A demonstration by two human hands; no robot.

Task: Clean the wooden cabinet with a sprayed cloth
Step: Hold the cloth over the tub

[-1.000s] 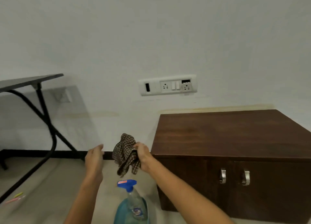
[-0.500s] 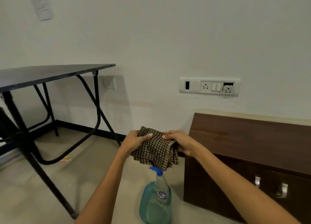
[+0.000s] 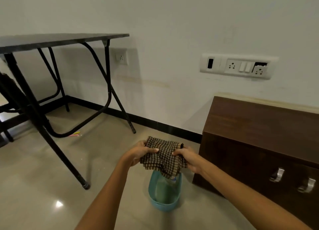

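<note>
Both hands are now closed on the brown-and-tan checked cloth [image 3: 164, 156]: the left hand [image 3: 141, 153] grips its left edge, the right hand [image 3: 189, 159] its right, where a second ago it was bunched in the right hand alone. It is held spread above the clear spray bottle [image 3: 166, 186] in the teal plastic tub [image 3: 164, 204] on the floor. The dark wooden cabinet [image 3: 259, 134] stands untouched just right. Spraying is judged next.

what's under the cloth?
A spray bottle standing in a blue tub on the floor. The cloth, held by both hands, covers the bottle's nozzle.
</note>
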